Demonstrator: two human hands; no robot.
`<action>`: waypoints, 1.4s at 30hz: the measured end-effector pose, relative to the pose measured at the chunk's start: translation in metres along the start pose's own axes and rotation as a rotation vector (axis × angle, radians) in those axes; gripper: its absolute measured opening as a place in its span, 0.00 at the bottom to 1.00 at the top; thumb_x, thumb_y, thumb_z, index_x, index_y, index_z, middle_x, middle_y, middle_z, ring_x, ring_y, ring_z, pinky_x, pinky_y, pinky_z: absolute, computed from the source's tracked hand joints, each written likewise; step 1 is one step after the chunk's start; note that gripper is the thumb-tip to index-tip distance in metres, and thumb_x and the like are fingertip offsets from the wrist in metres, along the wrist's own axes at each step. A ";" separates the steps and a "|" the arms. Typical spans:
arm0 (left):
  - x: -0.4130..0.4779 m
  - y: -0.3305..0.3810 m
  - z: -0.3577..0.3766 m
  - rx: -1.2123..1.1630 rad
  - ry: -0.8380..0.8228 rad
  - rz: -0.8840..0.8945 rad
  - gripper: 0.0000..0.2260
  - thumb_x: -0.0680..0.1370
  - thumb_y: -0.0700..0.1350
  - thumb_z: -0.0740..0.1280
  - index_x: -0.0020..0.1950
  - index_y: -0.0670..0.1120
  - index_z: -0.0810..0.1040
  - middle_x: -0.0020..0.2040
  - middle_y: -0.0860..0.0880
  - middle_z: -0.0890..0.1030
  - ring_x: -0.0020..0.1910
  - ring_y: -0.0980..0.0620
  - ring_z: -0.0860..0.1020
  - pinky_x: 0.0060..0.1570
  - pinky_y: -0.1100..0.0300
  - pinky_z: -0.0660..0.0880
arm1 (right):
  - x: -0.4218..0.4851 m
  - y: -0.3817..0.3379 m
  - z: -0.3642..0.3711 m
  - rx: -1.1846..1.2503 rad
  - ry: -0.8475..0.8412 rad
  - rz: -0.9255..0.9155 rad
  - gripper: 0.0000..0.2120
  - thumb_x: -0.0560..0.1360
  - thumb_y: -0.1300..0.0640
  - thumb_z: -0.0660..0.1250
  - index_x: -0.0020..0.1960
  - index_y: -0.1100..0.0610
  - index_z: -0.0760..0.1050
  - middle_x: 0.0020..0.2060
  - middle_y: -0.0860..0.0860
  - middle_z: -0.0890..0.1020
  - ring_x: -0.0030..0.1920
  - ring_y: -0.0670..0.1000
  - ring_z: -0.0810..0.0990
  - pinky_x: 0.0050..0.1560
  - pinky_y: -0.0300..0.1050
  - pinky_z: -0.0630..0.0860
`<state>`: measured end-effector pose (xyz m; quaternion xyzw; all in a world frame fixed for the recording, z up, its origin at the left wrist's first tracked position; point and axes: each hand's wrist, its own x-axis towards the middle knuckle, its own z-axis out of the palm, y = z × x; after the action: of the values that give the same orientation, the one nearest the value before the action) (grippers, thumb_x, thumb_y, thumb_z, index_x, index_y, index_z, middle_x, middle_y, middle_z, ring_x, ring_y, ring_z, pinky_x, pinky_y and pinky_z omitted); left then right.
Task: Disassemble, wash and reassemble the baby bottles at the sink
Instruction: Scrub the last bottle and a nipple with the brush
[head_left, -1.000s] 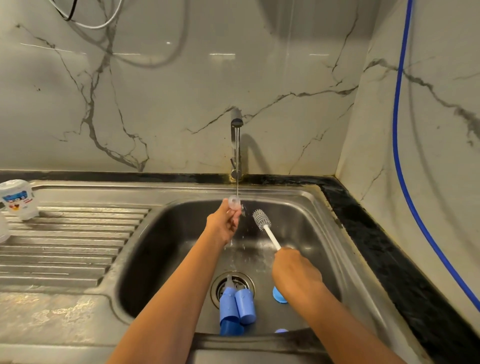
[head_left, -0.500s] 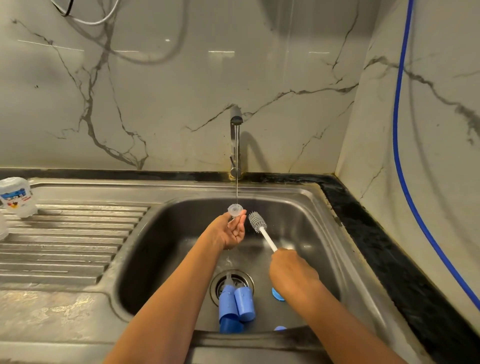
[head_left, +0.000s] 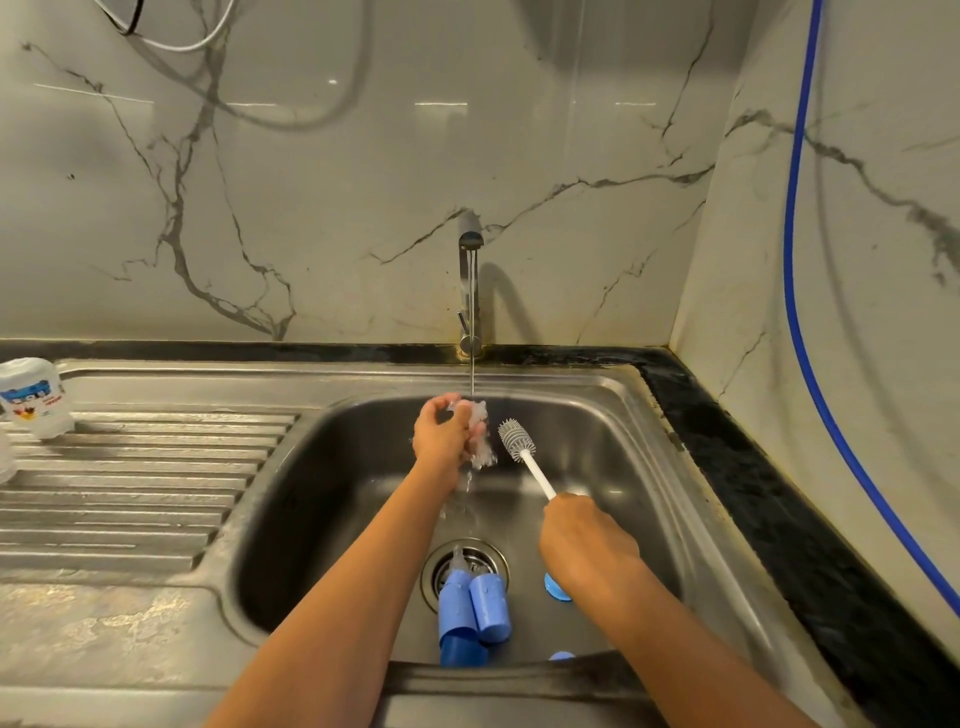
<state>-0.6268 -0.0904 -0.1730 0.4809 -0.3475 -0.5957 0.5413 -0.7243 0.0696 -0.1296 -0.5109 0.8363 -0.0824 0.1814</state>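
Holding a small clear part (head_left: 478, 413) in the left hand (head_left: 444, 436), with fingers curled round it, directly below the tap (head_left: 470, 280) in the thin stream of water. Gripping the white handle of the bottle brush (head_left: 516, 441) in the right hand (head_left: 587, 545), fist wrapped tight, with the grey bristle head just right of the stream. Lying nearer than the tap, over the drain (head_left: 441, 564): blue bottle pieces (head_left: 472, 603), touching each other. Standing far left of the tap on the drainboard (head_left: 156, 467): a printed bottle (head_left: 34, 400).
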 end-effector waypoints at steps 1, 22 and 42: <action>0.000 -0.001 -0.001 0.103 -0.019 0.109 0.07 0.79 0.42 0.66 0.56 0.49 0.77 0.47 0.44 0.82 0.36 0.53 0.80 0.29 0.65 0.74 | 0.000 0.000 0.000 -0.005 -0.003 0.000 0.16 0.81 0.60 0.53 0.67 0.59 0.69 0.59 0.54 0.79 0.58 0.56 0.79 0.54 0.45 0.73; 0.003 0.001 -0.001 -0.332 -0.056 -0.499 0.15 0.82 0.44 0.61 0.41 0.36 0.76 0.29 0.43 0.82 0.24 0.52 0.81 0.23 0.63 0.78 | -0.001 0.000 0.001 -0.059 -0.032 -0.055 0.16 0.81 0.63 0.54 0.67 0.61 0.70 0.60 0.55 0.78 0.60 0.56 0.78 0.56 0.45 0.73; -0.022 0.015 -0.022 0.397 0.224 0.454 0.11 0.79 0.40 0.66 0.61 0.45 0.76 0.48 0.50 0.81 0.44 0.60 0.77 0.48 0.68 0.75 | -0.004 -0.005 -0.001 -0.013 -0.015 0.001 0.17 0.81 0.59 0.53 0.66 0.58 0.72 0.58 0.54 0.79 0.57 0.55 0.79 0.53 0.46 0.73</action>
<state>-0.6029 -0.0688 -0.1614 0.5499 -0.4938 -0.3235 0.5909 -0.7191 0.0708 -0.1266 -0.5123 0.8355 -0.0731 0.1846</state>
